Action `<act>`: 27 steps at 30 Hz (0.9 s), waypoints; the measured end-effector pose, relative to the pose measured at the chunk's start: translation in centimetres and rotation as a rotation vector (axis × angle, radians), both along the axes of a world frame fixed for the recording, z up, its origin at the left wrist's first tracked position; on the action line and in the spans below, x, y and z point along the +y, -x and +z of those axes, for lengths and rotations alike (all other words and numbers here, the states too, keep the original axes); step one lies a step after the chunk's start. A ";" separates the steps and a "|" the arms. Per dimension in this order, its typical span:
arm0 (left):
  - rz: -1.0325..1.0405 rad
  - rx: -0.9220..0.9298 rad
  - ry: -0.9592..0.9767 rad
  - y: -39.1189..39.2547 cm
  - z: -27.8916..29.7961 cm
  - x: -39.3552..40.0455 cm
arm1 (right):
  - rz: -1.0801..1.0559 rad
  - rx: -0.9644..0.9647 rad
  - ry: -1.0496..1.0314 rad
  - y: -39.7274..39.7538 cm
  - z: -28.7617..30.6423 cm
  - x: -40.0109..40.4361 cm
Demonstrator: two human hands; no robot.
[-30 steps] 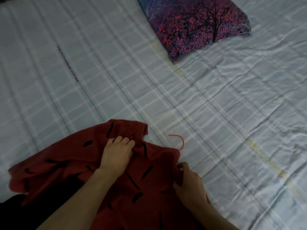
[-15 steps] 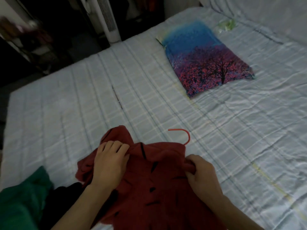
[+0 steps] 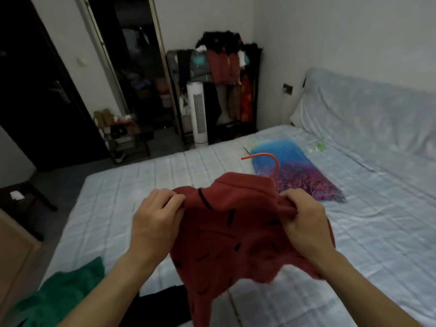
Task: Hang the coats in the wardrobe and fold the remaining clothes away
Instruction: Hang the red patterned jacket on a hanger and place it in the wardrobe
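Note:
A red garment [image 3: 236, 234] with black dashes hangs in the air above the bed, on an orange hanger whose hook [image 3: 271, 161] sticks up from its collar. My left hand [image 3: 155, 223] pinches the garment's left shoulder. My right hand [image 3: 304, 223] grips the right shoulder, fabric bunched in the fist. A green garment [image 3: 59, 296] and a black one [image 3: 162, 303] lie on the bed's near edge. An open clothes rack [image 3: 219, 90] full of hung and piled clothes stands against the far wall.
The bed [image 3: 354, 244] has a pale checked sheet with a blue and pink tree-print pillow [image 3: 295, 173] on it. A white tower fan [image 3: 199, 114] stands before the rack. A shoe rack [image 3: 122, 135] and dark doorways are at left, a wooden edge [image 3: 14, 246] near left.
Both hands lifted the red garment off the bed and hold it up by the shoulders. The view tilted up from the sheet, revealing the room and the rack.

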State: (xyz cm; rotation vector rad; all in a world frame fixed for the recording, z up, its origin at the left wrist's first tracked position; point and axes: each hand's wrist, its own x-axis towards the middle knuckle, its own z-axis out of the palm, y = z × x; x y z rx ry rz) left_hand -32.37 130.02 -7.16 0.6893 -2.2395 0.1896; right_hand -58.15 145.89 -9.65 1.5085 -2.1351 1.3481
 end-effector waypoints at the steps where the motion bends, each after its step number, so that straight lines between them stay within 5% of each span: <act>1: -0.002 0.018 0.017 -0.6 0.7 0.9 | 0.001 0.027 0.017 -0.4 1.2 0.8; 9: -0.158 0.220 0.061 -5.0 3.4 7.1 | -0.001 0.215 0.144 -3.7 8.4 6.3; 17: -0.119 0.387 0.099 -8.7 4.5 9.8 | 0.095 0.216 0.056 -6.8 11.6 11.3; 27: -0.185 0.092 0.410 -12.8 6.1 11.8 | 0.254 0.336 -0.093 -4.6 12.9 16.0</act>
